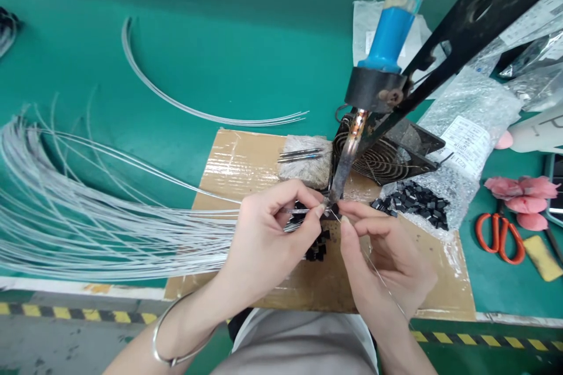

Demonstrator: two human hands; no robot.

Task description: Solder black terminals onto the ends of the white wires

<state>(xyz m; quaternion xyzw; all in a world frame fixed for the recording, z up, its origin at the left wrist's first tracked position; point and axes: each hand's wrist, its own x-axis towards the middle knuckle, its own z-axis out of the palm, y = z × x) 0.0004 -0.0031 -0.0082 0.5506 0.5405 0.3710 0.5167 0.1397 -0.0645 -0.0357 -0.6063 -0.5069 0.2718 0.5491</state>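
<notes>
Pinching what looks like a wire end (301, 211) between thumb and forefinger of the left hand (270, 234), just beside the tip of the soldering iron (347, 164). Holding a fine solder strand (383, 284) in a light, nearly closed pinch of the right hand (391, 255), aimed at the same spot. Too covered there to tell exact contact. Probably soldering a joint; seems to call for steady fingertips, then drawing the strand back. Farther out, leftward, to a wire bundle (176, 243) across cardboard (229, 167) and table (264, 58).

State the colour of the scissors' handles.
The handles are orange-red, seen in the head view.
</notes>
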